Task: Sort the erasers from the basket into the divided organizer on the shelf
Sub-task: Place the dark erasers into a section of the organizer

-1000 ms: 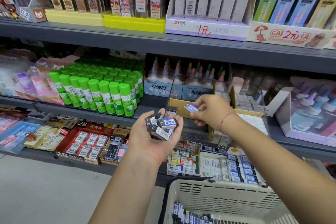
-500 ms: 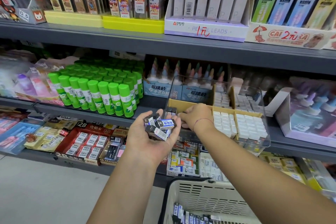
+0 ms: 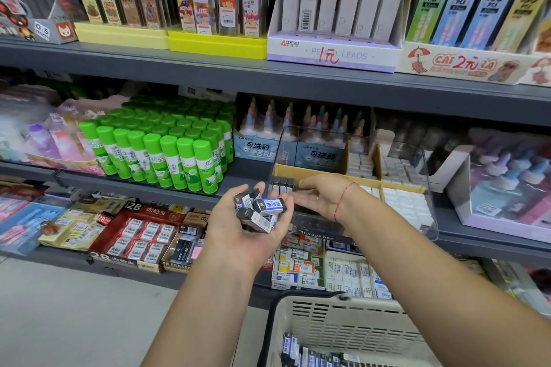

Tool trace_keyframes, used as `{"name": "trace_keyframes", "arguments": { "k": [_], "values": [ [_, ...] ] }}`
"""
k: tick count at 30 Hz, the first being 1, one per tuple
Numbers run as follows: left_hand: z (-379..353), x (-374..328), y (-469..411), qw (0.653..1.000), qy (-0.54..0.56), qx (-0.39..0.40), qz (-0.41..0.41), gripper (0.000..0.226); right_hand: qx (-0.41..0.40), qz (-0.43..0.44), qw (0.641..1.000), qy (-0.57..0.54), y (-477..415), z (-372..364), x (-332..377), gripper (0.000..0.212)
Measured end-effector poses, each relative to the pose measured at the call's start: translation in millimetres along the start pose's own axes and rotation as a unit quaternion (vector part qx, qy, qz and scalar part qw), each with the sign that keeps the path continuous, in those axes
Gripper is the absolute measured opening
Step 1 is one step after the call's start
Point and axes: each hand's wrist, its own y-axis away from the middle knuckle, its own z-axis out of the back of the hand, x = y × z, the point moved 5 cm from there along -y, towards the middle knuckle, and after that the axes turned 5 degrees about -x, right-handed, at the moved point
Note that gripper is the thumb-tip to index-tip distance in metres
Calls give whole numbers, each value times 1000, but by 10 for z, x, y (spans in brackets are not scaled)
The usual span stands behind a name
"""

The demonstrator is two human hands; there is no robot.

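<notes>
On the middle shelf, at 3 o'clock of the view: divided organizer [image 3: 425,179], clear-walled, with cardboard partitions. Contents: a short row of dark erasers [image 3: 281,183] standing on end in the front-left compartment; white erasers [image 3: 408,202] filling the compartments to its right and behind. At centre: left hand [image 3: 238,229], palm up, fingers cupped round a loose heap of sleeved erasers [image 3: 264,208] in blue, white and black wrappers; perhaps half a dozen, though some lie hidden under others. At 3 o'clock of that heap: right hand [image 3: 317,197], fingers straight and relaxed, holding nothing, its fingertips just beside the heap. At 6 o'clock, bottom edge: basket [image 3: 343,322], cream plastic, with basket erasers [image 3: 313,357] of the same wrapper lying in its bottom. At 9 o'clock: green glue sticks [image 3: 167,155], no part of the job. Status, as judged: early; few pieces filed, one handful pending, the basket's stock left to move.
</notes>
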Motion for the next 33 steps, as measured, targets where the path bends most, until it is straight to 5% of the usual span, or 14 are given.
{"name": "trace_keyframes", "arguments": {
  "k": [3,6,10,14,23,28,33],
  "values": [
    [0,20,-8,1000,4,2,5,21,6,22,998,52,86,52,68,9],
    [1,37,-21,1000,0,5,8,21,2,160,969,190,328,73,224,19],
    [-20,54,-19,1000,-12,17,3,19,97,395,849,338,907,-68,354,20],
    [-29,85,-36,998,-36,44,16,24,122,450,726,505,1039,-183,257,30],
    [-19,29,12,1000,4,25,1,20,30,436,781,446,933,89,446,9],
    [-13,-4,33,1000,18,9,2,21,-121,352,725,580,531,284,484,20],
    [-14,2,7,1000,24,8,-4,20,-174,340,757,530,162,150,203,13]
  ]
}}
